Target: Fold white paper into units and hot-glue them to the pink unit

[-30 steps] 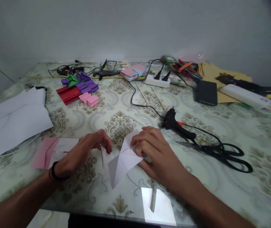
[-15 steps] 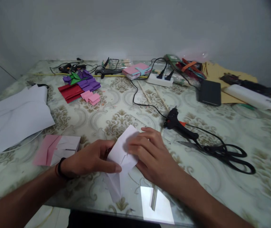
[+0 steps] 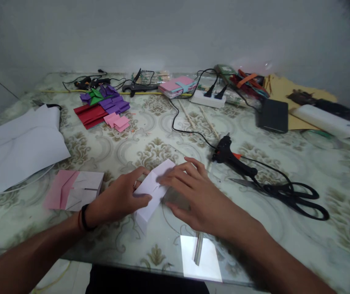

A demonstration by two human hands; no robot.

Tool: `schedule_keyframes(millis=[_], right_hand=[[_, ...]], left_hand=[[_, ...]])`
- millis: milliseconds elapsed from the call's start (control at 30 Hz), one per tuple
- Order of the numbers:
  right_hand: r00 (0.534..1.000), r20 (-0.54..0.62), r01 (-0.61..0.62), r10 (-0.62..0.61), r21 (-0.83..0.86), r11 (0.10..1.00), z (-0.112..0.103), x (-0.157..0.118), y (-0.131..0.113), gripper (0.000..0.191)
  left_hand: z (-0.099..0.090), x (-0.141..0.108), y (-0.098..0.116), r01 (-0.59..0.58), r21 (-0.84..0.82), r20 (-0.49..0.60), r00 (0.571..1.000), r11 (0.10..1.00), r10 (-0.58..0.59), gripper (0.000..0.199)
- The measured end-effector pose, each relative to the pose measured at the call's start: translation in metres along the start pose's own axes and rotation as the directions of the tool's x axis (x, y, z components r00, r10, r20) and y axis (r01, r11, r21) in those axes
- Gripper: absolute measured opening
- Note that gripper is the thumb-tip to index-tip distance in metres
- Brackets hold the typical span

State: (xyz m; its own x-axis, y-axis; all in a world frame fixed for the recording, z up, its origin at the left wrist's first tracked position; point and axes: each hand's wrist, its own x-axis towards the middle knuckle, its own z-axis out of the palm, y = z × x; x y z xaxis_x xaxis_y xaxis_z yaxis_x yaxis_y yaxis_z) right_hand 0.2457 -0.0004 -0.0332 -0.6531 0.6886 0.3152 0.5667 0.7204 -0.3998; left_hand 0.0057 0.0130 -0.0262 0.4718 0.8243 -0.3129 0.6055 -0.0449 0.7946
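Observation:
A pale, creased sheet of folded paper (image 3: 154, 192) stands tilted on the table in front of me. My left hand (image 3: 126, 194) grips its left side, thumb on the near face and fingers behind. The fingertips of my right hand (image 3: 190, 190) rest on the paper's upper right part, with the thumb spread away from it. Left of my left wrist lies a pink and white folded paper piece (image 3: 70, 190), partly covered by the forearm.
A black glue gun (image 3: 232, 157) and black scissors (image 3: 285, 196) lie to the right. White sheets (image 3: 24, 143) are at the left. Folded red paper (image 3: 90, 116), purple paper (image 3: 115, 104) and pink paper (image 3: 116, 121) sit farther back. Behind stands a white power strip (image 3: 208, 99).
The folded paper has been lowered and turned, its bottom flap now nearer the tabletop. My right thumb has come away from the paper, and my left hand has shifted slightly.

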Motion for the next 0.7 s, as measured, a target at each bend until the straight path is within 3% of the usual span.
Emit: schedule_keyframes(millis=[133, 433, 567, 700], right_hand=[[0.999, -0.045, -0.013, 0.012, -0.020, 1.000, 0.006, 0.001, 0.000, 0.019], [0.999, -0.049, 0.004, -0.005, -0.022, 1.000, 0.020, 0.004, -0.002, 0.001], [1.000, -0.010, -0.023, 0.023, 0.016, 1.000, 0.021, 0.004, -0.005, 0.006], [0.991, 0.055, -0.115, 0.119, -0.065, 0.991, 0.021, 0.002, -0.008, 0.028]], left_hand=[[0.000, 0.001, -0.001, -0.022, 0.052, -0.006, 1.000, 0.998, 0.023, 0.051], [0.005, 0.002, -0.004, -0.086, 0.095, 0.033, 0.996, 0.992, 0.083, 0.061], [0.006, 0.002, -0.008, -0.138, 0.154, 0.009, 0.990, 0.978, 0.138, 0.071], [0.006, 0.000, -0.008, -0.167, 0.115, 0.020, 0.986, 0.979, 0.166, 0.073]])
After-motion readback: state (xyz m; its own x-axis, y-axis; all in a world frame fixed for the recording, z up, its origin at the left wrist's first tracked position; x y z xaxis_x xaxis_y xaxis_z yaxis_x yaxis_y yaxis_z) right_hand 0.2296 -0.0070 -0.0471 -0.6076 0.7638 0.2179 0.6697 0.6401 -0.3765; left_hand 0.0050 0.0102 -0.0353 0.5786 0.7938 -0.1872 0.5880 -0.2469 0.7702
